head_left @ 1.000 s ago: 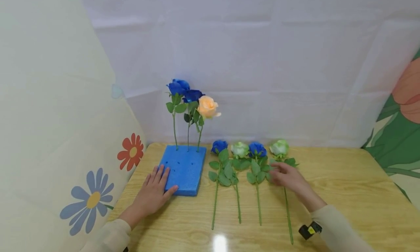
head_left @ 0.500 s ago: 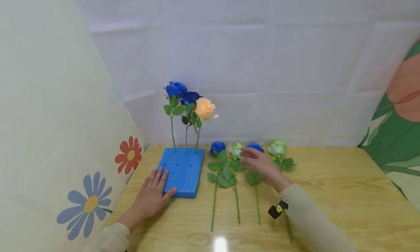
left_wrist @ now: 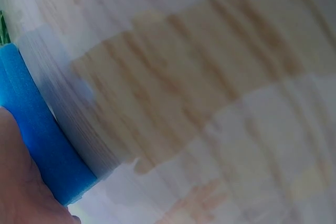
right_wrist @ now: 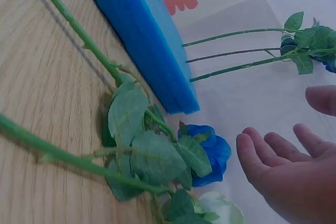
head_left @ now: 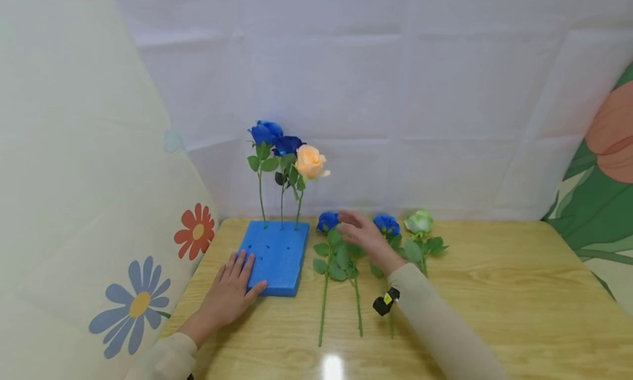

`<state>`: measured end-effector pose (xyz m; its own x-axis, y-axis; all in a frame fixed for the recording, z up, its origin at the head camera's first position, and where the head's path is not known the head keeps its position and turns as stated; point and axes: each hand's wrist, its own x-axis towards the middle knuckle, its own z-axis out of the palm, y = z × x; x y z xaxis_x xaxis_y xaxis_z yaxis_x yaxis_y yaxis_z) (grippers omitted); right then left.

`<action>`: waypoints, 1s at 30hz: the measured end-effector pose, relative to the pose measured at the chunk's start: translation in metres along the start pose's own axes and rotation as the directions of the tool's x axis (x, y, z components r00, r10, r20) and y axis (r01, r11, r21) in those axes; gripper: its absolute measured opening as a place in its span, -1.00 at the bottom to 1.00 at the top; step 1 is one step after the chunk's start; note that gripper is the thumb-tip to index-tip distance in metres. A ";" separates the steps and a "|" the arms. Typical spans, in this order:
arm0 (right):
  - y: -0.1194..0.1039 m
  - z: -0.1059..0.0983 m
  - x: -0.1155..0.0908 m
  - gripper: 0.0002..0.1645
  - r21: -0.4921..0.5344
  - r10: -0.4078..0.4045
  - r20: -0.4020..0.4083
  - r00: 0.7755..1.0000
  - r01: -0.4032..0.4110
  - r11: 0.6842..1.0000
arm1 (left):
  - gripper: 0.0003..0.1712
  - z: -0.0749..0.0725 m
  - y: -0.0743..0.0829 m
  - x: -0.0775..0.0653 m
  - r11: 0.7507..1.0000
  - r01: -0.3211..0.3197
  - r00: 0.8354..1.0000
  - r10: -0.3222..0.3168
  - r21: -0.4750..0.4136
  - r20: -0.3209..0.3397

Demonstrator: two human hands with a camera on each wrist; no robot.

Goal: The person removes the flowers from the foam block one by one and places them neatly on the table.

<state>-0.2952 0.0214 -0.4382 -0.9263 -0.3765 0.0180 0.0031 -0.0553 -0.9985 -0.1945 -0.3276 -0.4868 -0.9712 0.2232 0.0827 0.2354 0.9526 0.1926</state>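
Observation:
My left hand (head_left: 228, 292) lies flat over the near left part of a blue foam block (head_left: 279, 270), fingers spread. Two blue roses (head_left: 266, 132) and a peach rose (head_left: 311, 162) stand upright in holes along the block's far edge. My right hand (head_left: 366, 238) hovers above the lying roses, close to the leftmost blue rose (head_left: 328, 222). In the right wrist view its fingers (right_wrist: 278, 153) are loosely bent and hold nothing. Beneath this hand, a pale green rose (right_wrist: 220, 208) has its bloom hidden in the head view.
Another blue rose (head_left: 387, 224) and a green-white rose (head_left: 419, 222) lie farther right on the wooden table (head_left: 519, 292). My right sleeve (head_left: 435, 319) covers parts of their stems. Several small holes dot the block. A white cloth (head_left: 445, 94) hangs behind the table.
My right hand has moved left, from over the rightmost green-white rose to near the leftmost blue rose. The left hand stays on the foam block.

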 end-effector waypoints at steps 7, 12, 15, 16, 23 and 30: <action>0.009 0.017 0.021 -0.32 0.041 -0.042 -0.021 0.999 0.043 0.998 | 0.04 -0.001 0.001 -0.002 1.000 0.007 1.000 -0.007 -0.006 0.006; 0.013 0.030 0.035 -0.30 0.106 -0.049 -0.056 0.997 0.054 0.993 | 0.03 -0.003 0.001 -0.003 1.000 0.012 1.000 -0.012 0.011 0.014; 0.013 0.036 0.042 -0.30 0.112 -0.042 -0.068 0.997 0.050 0.992 | 0.03 -0.003 0.000 -0.003 1.000 0.009 1.000 -0.009 0.010 0.013; 0.014 0.037 0.044 -0.29 0.107 -0.044 -0.069 0.997 0.051 0.993 | 0.03 -0.003 0.000 -0.002 1.000 0.009 1.000 -0.009 0.009 0.013; 0.017 0.046 0.052 -0.28 0.133 -0.043 -0.077 0.996 0.053 0.990 | 0.03 0.000 -0.001 0.000 1.000 -0.002 1.000 0.002 0.002 -0.003; 0.020 0.054 0.058 -0.29 0.171 -0.089 -0.072 0.993 0.101 0.980 | 0.02 -0.001 0.000 0.000 1.000 -0.003 1.000 0.003 -0.005 -0.003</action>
<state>-0.3287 -0.0514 -0.4540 -0.9476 -0.3024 0.1033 -0.0255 -0.2505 -0.9678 -0.1943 -0.3282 -0.4856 -0.9704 0.2255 0.0866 0.2386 0.9508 0.1975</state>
